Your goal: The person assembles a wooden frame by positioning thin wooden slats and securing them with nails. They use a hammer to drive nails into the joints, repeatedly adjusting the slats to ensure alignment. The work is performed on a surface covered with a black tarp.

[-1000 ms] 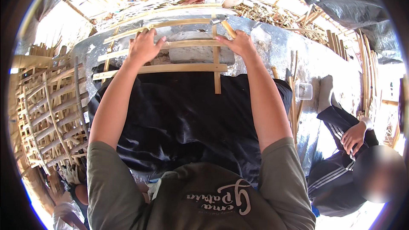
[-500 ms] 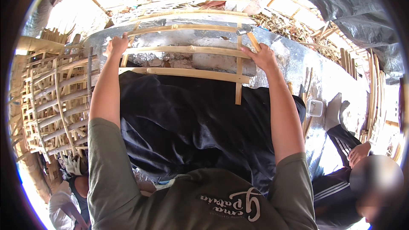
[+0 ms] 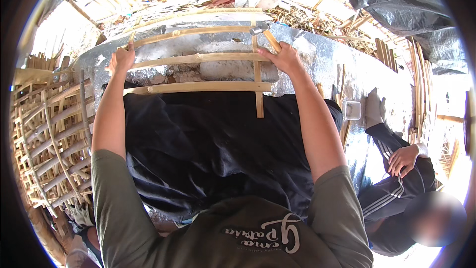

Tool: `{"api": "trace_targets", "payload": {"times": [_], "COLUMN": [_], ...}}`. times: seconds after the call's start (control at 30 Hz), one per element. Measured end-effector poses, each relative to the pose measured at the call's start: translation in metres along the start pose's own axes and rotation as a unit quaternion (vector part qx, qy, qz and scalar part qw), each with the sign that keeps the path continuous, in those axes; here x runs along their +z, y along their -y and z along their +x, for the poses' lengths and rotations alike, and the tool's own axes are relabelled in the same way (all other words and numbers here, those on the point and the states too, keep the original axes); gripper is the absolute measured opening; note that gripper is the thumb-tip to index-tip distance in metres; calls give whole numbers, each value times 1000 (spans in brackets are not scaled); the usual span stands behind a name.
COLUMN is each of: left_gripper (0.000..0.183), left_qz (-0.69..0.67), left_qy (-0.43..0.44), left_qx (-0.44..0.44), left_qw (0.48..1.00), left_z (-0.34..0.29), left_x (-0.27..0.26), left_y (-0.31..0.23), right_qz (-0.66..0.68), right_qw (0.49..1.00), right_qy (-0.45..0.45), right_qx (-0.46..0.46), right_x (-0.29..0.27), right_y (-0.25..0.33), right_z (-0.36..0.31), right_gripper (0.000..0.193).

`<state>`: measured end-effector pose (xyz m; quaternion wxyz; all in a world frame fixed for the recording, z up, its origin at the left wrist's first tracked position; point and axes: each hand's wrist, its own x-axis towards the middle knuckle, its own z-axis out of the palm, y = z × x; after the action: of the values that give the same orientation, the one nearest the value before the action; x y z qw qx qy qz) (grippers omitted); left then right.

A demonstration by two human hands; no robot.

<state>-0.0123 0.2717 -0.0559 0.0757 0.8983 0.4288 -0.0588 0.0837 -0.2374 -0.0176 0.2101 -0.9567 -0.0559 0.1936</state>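
Note:
A ladder-like frame of pale bamboo slats (image 3: 208,87) lies across my lap and beyond it, with several crosspieces over two uprights. My left hand (image 3: 122,60) is closed around the frame's left upright, beside the ends of the middle crosspieces. In my right hand (image 3: 286,58) is a hammer (image 3: 271,41), gripped by its wooden handle. The metal hammer head rests at or just above the right upright (image 3: 258,72), near a far crosspiece. My right fingertips also reach that upright. Black cloth (image 3: 213,144) covers my legs under the frame's near end.
Woven bamboo lattice panels (image 3: 52,144) stand at the left. On the right, a person sits with a hand (image 3: 402,160) on dark striped trousers, near a clear plastic container (image 3: 352,110). Bamboo scraps (image 3: 322,27) are piled at the back, and grey sheeting (image 3: 396,5) hangs above.
The whole view has shifted, so my hands and the frame appear farther left. Both hands keep their hold. The hammer stays by the right upright.

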Motion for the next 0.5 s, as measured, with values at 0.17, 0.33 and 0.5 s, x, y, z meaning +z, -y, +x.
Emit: {"api": "trace_targets", "payload": {"times": [0.17,0.33,0.5], "left_gripper": [82,87,84], "left_qz": [-37,-14,-17], "left_qy": [19,-11,-14], "left_qx": [-36,-54,-94], "left_qw": [998,998,995], "left_z": [57,23,21], "left_x": [24,-2,-9], "left_y": [32,8,10], "right_qz": [8,16,-7], "right_qw": [999,999,998], "right_qy": [-22,-35,-36], "right_qx": [-30,-34,-43], "right_x": [12,9,5], "right_y": [5,-1,3], "right_z": [7,2,1], "right_gripper": [106,106,104]}}
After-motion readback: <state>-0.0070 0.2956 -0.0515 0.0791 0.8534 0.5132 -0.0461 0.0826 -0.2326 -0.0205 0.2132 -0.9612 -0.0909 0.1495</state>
